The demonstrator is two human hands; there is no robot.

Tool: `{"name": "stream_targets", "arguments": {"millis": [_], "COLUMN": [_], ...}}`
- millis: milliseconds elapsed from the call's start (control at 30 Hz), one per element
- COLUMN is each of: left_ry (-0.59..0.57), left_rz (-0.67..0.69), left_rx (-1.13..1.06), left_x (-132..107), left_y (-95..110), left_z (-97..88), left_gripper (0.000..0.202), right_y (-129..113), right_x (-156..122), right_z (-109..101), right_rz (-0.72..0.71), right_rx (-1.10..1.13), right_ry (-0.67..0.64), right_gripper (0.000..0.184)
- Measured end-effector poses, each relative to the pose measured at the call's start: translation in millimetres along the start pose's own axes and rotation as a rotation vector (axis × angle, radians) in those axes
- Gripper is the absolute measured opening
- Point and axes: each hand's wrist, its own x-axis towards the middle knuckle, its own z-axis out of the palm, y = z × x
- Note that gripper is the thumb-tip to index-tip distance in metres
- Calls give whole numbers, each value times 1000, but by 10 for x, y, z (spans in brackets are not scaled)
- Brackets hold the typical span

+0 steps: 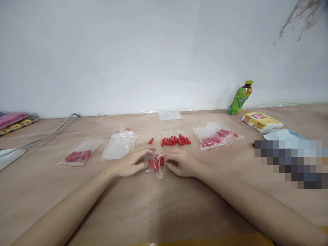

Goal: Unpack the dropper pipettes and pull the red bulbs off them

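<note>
Between my hands lies a small clear zip bag (pixel 160 173) with several red-bulbed droppers (pixel 153 165) in it. Its plastic is crumpled. My left hand (pixel 132 163) has its thumb and fingers curled on the bag's left side. From the right, my right hand (pixel 183 163) pinches the bag beside the red bulbs. Just beyond my hands, a row of loose droppers (pixel 175 140) lies with red bulbs toward me and thin clear stems pointing away. One single dropper (pixel 151 140) rests apart, left of the row.
Flat clear bags (pixel 118 145) lie left of centre, and another bag (pixel 170 115) is by the wall. Filled bags rest at left (pixel 79 153) and right (pixel 217 136). A green bottle (pixel 240 99) leans on the wall near a yellow tissue pack (pixel 262 122). A grey cable (pixel 56 130) runs at left.
</note>
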Motion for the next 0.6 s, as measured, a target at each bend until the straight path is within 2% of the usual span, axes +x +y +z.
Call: {"name": "stream_targets", "arguments": {"millis": [100,233,333,467,533,600], "left_ry": [26,141,184,262,306,343], "left_rz": [-21,15,7,-70,-107,-129], "left_rx": [12,37,19,-18,-43,-57], "left_x": [-26,-12,4,13,21,31], "left_y": [-117,-131,-109,-111,-116,-122], "left_z": [12,96,151,236,289,334], "left_gripper": [50,40,32,29,29,29], "right_y": [1,-46,-31,51,67,57], "right_x": [6,22,16,-2,-2,7], "right_z": [35,-7,-52,-66,-61,-58], "right_rz": [122,220,200,217,252,283], "right_rx": [-123,-183,-40,199,246,249], "right_ry": [88,42,-19,-88,-94,-81], "right_gripper": [13,14,25,40,42,36]}}
